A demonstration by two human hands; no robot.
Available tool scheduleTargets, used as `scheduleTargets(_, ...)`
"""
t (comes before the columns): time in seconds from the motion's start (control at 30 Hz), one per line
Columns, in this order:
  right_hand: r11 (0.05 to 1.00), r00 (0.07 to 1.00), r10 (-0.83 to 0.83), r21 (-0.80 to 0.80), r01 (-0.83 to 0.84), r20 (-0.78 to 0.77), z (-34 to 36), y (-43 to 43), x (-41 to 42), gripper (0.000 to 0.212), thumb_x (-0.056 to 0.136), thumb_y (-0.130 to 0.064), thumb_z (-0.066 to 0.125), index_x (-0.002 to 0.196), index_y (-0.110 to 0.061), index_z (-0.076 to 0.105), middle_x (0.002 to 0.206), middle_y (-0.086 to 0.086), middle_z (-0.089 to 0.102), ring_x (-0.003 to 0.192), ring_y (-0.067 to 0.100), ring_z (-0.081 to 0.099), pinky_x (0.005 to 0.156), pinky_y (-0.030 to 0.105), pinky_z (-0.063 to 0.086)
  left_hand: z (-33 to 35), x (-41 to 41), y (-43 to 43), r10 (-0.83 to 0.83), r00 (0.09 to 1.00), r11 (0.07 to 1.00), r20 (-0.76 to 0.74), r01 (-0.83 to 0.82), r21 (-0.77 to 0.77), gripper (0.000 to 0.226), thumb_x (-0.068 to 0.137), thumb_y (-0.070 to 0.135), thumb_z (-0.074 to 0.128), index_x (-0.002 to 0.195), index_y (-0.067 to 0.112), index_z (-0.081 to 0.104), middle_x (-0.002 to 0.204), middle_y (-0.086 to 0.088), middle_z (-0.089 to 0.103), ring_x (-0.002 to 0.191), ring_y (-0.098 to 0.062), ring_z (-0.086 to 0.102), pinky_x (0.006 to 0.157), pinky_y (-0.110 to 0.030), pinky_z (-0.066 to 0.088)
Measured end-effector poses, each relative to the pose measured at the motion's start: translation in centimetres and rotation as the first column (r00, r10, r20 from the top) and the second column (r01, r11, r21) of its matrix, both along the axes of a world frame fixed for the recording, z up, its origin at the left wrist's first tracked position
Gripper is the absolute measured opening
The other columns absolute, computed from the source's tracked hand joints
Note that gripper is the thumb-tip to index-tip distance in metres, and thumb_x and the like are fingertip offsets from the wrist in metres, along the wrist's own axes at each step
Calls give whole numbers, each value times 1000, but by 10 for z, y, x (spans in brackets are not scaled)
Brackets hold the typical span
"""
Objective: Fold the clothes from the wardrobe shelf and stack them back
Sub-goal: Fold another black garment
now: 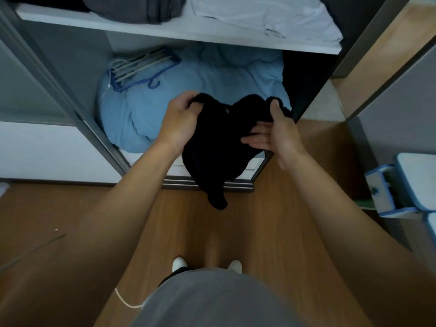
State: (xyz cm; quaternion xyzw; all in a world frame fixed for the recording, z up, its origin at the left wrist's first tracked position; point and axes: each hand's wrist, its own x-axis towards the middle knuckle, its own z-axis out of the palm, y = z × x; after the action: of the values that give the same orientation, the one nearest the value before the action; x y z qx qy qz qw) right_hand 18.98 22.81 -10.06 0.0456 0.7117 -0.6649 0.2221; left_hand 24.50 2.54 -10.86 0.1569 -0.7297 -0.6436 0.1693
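We see a dim, soft picture with weak, even light. The wide lens bends the edges, and we lose detail in dark parts.

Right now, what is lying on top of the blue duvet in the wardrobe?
A bundle of hangers lies on the duvet, at its left. The black garment held in front hides the duvet's near right part.

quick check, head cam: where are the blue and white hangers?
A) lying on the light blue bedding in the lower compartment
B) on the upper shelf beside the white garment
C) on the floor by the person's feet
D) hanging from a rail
A: the hangers lie bunched on the light blue bedding below the shelf, up and left of the black garment that both hands hold.
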Motion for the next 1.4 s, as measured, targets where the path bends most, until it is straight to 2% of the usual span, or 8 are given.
scheduleTargets(0.23,915,774,361,358,-186,-520,-2,-6,0,42,95,-40,64,133,-24,56,124,-9,64,108,-2,60,92,12,46,66,-12,9,-133,984,983,-118,116,-140,25,92,4,56,78,19,70,67,11,67,66,-4,61,67,-21,47)
scheduleTargets(0.33,886,730,447,368,-282,-517,1,-34,8,11,95,-41,60,97,-30,62,90,-19,65,83,-11,60,72,8,42,79,-16,16,-121,985,982,-124,101,-162,26,90,0,57,74,17,67,65,8,65,62,-3,58,65,-21,46)
scheduleTargets(0.5,859,737,466,450,-245,-490,-10,-43,-1,41,97,-21,59,60,-20,40,54,-8,44,49,1,42,55,26,33,88,-16,7,-45,989,999,-144,42,-20,24,93,3,57,73,13,67,67,-7,64,66,-22,58,66,-34,47)
scheduleTargets(0.67,858,776,502,334,-391,-381,-24,-24,1,14,95,-8,58,85,2,61,75,19,60,71,17,58,67,34,46,76,-7,-10,26,987,998,-158,-16,59,15,90,8,60,78,4,69,73,-17,66,69,-27,59,68,-40,46)
scheduleTargets(0.9,990,791,38,132,55,-611,-1,5,-16,26,89,0,51,74,-7,71,58,-13,62,55,-3,55,54,13,43,-1,8,-61,102,985,938,139,-49,-342,23,92,15,69,73,1,66,67,-7,58,61,-7,50,64,-26,40)
scheduleTargets(1.03,992,804,67,126,10,-591,11,1,-14,26,90,-3,48,75,2,68,64,11,62,61,6,55,57,15,43,-42,19,-75,148,959,937,241,-58,-345,26,95,18,66,74,2,66,67,-6,60,60,-7,52,65,-29,41)
scheduleTargets(1.17,997,901,65,72,-38,-430,1,7,-12,32,94,-9,45,74,-17,69,68,-4,63,67,9,59,61,17,46,-52,17,-80,215,938,889,271,-74,-451,20,96,22,60,78,18,66,76,-6,66,78,-27,62,77,-39,49)
scheduleTargets(1.4,779,782,354,624,58,-514,-12,29,-26,18,95,-23,51,92,-20,69,86,-10,68,81,7,62,73,29,49,-33,8,-63,374,919,855,127,-288,-431,27,90,27,46,67,11,46,63,-1,48,70,-25,49,67,-40,39)
